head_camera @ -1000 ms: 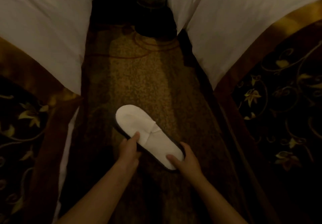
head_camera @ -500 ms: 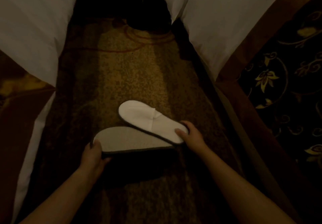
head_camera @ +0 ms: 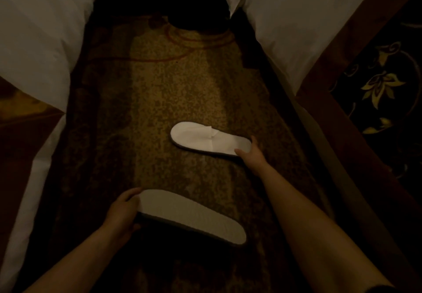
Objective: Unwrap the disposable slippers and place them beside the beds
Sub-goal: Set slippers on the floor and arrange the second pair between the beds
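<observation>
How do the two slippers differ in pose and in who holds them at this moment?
The far slipper lies upper-side up, toe cover showing; the near slipper shows only its flat sole. The right hand holds the far slipper's heel; the left hand grips the near slipper's end. Both are white and unwrapped.

Two white cloth slippers [head_camera: 210, 138] [head_camera: 194, 216]; mottled gold-brown carpet [head_camera: 159, 101] with red curling lines; white bed linen [head_camera: 287, 16]; dark bed runner [head_camera: 386, 82] with yellow flowers.

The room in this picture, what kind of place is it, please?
Probably a hotel twin room: two beds with white duvets and dark floral bed runners flank a patterned carpet, and each hand holds a white disposable slipper.
</observation>
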`<state>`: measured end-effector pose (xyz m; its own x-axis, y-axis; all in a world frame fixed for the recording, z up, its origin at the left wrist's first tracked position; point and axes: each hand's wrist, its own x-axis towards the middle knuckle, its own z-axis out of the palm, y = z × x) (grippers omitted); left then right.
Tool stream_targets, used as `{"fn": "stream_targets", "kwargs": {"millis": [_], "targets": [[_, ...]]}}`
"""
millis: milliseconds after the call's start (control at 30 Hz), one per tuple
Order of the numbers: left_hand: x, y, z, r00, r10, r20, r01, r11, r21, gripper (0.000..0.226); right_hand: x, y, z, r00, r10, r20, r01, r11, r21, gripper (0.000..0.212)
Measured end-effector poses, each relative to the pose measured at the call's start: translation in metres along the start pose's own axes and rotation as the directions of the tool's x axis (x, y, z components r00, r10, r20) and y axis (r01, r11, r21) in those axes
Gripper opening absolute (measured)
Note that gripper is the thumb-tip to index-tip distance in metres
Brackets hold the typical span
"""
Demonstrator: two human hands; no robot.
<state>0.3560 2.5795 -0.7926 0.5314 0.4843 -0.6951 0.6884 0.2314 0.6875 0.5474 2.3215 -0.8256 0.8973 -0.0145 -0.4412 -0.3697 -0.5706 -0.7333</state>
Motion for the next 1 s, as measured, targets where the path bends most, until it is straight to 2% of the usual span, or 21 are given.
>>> {"fn": "stream_targets", "kwargs": {"millis": [67, 100, 167, 233, 300, 367, 467, 600, 667, 733, 767, 867, 933, 1000], "targets": [[-0.002, 0.001, 0.004, 1.0, -0.006, 0.012, 0.006, 1.0, 0.001, 0.036, -0.009, 0.001, -0.005, 0.997, -0.076, -0.005, 0.075, 0.989, -0.124, 0.076], [-0.002, 0.002, 0.007, 1.0, -0.015, 0.017, 0.015, 1.0, -0.005, 0.036, -0.017, 0.003, -0.009, 0.994, -0.111, 0.006, 0.11, 0.987, -0.12, 0.071], [-0.005, 0.007, 0.011, 0.998, -0.051, 0.047, 0.054, 0.997, -0.053, 0.035, -0.043, 0.009, -0.02, 0.987, -0.128, 0.097, 0.121, 0.99, 0.068, 0.057], [-0.01, 0.015, 0.013, 0.993, -0.078, 0.085, 0.086, 0.991, -0.097, 0.032, -0.08, 0.022, -0.032, 0.955, -0.159, 0.249, 0.104, 0.97, 0.22, 0.043], [-0.011, 0.025, 0.014, 0.991, -0.078, 0.111, 0.093, 0.986, -0.138, 0.031, -0.115, 0.037, -0.042, 0.904, -0.233, 0.36, 0.156, 0.96, 0.231, 0.046], [-0.008, 0.032, 0.02, 0.986, -0.088, 0.145, 0.111, 0.981, -0.159, 0.032, -0.139, 0.052, -0.05, 0.882, -0.249, 0.401, 0.159, 0.957, 0.243, 0.052], [-0.005, 0.04, 0.034, 0.971, -0.142, 0.191, 0.163, 0.982, -0.097, 0.038, -0.148, 0.064, -0.052, 0.916, -0.237, 0.322, 0.138, 0.944, 0.3, 0.02], [0.0, 0.047, 0.049, 0.941, -0.255, 0.223, 0.243, 0.967, 0.08, 0.056, -0.132, 0.066, -0.042, 0.991, -0.123, 0.045, 0.091, 0.893, 0.441, 0.009], [0.008, 0.047, 0.051, 0.95, -0.223, 0.219, 0.179, 0.963, 0.204, 0.059, -0.124, 0.063, -0.038, 0.998, -0.055, 0.021, 0.039, 0.89, 0.455, 0.012], [0.016, 0.044, 0.05, 0.963, -0.157, 0.218, 0.082, 0.946, 0.315, 0.056, -0.119, 0.064, -0.033, 0.998, 0.006, 0.065, -0.033, 0.903, 0.428, 0.023], [0.02, 0.042, 0.05, 0.972, -0.103, 0.209, 0.006, 0.907, 0.42, 0.054, -0.116, 0.065, -0.029, 0.996, 0.038, 0.084, -0.069, 0.906, 0.417, 0.028], [0.031, 0.035, 0.047, 0.982, 0.059, 0.179, -0.174, 0.645, 0.744, 0.049, -0.107, 0.065, -0.019, 0.982, 0.162, 0.094, -0.186, 0.892, 0.411, 0.037], [0.035, 0.031, 0.047, 0.976, 0.082, 0.202, -0.213, 0.554, 0.805, 0.049, -0.104, 0.065, -0.014, 0.965, 0.247, 0.086, -0.26, 0.872, 0.414, 0.042], [0.039, 0.023, 0.052, 0.973, 0.09, 0.214, -0.228, 0.539, 0.81, 0.05, -0.103, 0.066, -0.009, 0.947, 0.315, 0.065, -0.317, 0.884, 0.343, 0.049]]}}
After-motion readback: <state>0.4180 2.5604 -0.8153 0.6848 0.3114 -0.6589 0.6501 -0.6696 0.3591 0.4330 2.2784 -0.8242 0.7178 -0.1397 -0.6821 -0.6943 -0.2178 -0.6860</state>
